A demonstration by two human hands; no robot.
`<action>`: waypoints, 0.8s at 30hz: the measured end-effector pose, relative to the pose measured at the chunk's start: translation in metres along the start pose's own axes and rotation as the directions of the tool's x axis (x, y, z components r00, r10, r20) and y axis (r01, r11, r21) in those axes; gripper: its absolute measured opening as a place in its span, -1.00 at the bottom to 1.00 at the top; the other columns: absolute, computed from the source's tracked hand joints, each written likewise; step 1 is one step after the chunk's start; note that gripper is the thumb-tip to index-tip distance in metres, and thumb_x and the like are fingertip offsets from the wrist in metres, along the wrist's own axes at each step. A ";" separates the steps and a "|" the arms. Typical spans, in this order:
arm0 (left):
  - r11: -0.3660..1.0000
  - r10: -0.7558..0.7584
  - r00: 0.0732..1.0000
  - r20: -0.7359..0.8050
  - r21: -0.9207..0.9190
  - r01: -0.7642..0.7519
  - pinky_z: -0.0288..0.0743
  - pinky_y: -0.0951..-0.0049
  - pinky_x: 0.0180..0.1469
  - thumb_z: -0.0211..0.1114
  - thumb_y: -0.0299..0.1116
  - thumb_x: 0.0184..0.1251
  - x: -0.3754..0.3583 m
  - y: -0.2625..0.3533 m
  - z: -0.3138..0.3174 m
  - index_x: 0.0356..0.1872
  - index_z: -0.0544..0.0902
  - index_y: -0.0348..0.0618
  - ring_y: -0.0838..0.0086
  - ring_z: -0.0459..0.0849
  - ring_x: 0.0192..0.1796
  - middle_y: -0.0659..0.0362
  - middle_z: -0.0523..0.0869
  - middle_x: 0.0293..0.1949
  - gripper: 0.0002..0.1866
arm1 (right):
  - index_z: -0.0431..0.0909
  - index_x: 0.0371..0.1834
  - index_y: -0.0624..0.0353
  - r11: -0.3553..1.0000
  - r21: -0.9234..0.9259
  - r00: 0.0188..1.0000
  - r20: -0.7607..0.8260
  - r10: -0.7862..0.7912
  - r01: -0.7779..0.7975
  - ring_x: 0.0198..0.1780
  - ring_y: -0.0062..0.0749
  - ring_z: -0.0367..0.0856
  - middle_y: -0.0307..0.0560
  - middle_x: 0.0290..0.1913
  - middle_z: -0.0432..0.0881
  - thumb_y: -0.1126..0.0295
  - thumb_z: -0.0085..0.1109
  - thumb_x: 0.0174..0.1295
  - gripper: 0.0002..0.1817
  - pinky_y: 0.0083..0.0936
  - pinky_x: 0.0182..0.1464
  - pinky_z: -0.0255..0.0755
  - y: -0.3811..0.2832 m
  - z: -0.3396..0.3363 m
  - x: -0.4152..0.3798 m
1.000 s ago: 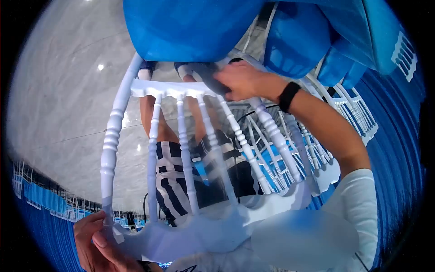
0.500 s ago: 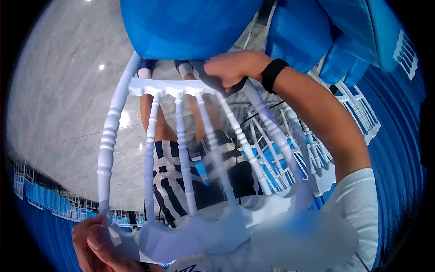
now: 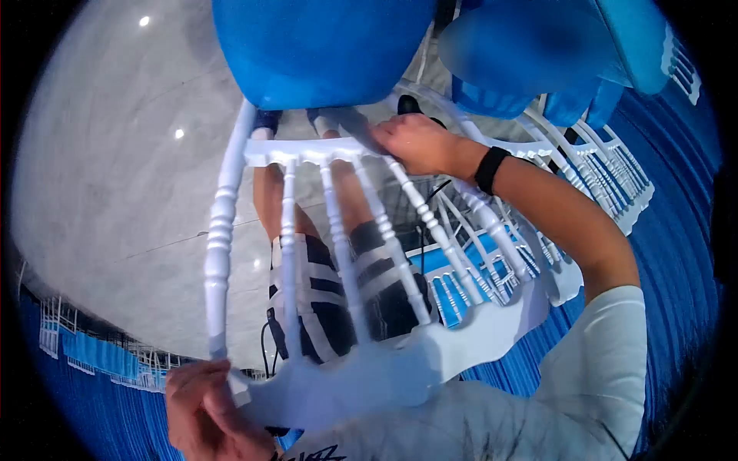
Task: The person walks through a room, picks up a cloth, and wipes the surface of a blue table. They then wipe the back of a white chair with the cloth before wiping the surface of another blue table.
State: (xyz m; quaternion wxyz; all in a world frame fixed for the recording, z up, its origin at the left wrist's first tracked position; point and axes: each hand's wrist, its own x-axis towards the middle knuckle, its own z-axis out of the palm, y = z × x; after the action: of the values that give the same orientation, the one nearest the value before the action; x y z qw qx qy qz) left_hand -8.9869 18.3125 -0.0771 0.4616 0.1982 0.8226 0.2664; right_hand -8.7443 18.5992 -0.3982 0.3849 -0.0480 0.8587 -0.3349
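A white spindle-back chair with a blue seat stands in front of me, its back towards my body. At the lower left, my left hand is wrapped round the corner of the back's scalloped top rail. Near the right end of the lower crossbar, my right hand is closed on a grey cloth that touches the bar. The hand partly hides the cloth and that end of the bar. A dark band circles my right wrist.
More white chairs with blue seats crowd the right side. Grey marble-look floor extends to the left. Blue drapery or carpet lies at the far right, and another row of chairs stands at the far lower left.
The chair back and my left hand have shifted right in view. My right hand has moved slightly down and right, staying by the crossbar with the cloth.
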 end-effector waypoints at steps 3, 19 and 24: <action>0.999 0.039 0.999 -0.015 0.034 -0.039 0.58 0.06 -0.23 0.42 -0.41 0.40 0.018 0.002 0.007 -0.30 0.73 -0.23 0.08 0.74 -0.32 -0.03 0.74 -0.36 -0.88 | 0.53 0.28 0.40 0.999 -0.035 0.999 -0.010 -0.033 0.033 0.07 0.24 0.82 0.29 0.00 0.80 0.52 0.31 0.25 -0.50 0.03 0.11 0.72 0.001 -0.006 -0.003; 0.902 0.392 0.906 -0.162 0.262 -0.343 0.61 -0.16 -0.30 0.35 -0.25 0.47 0.014 -0.022 0.022 -0.47 0.73 -0.17 -0.20 0.74 -0.40 -0.12 0.73 -0.50 -0.70 | 0.76 -0.10 0.13 0.855 0.445 0.856 -0.297 0.423 -0.268 -0.13 0.32 0.73 0.27 -0.25 0.77 0.22 0.30 0.20 -0.71 0.19 -0.01 0.56 -0.235 -0.182 -0.184; 0.877 0.395 0.918 -0.028 0.309 -0.368 0.61 -0.21 -0.23 0.27 -0.10 0.54 0.019 -0.016 0.011 -0.36 0.81 -0.26 -0.20 0.80 -0.31 -0.20 0.79 -0.42 -0.59 | 0.72 0.09 0.33 0.740 0.668 0.407 -0.699 0.588 0.079 -0.35 -0.26 0.69 0.18 -0.34 0.69 0.48 0.42 0.21 -0.63 -0.29 -0.20 0.56 -0.414 -0.220 -0.318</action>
State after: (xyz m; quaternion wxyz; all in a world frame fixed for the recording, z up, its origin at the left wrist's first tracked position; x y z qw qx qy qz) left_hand -8.9882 18.3136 -0.1041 0.3273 0.4114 0.8179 0.2337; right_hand -8.7471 18.5063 0.1606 -0.0773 0.4014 0.7656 -0.4968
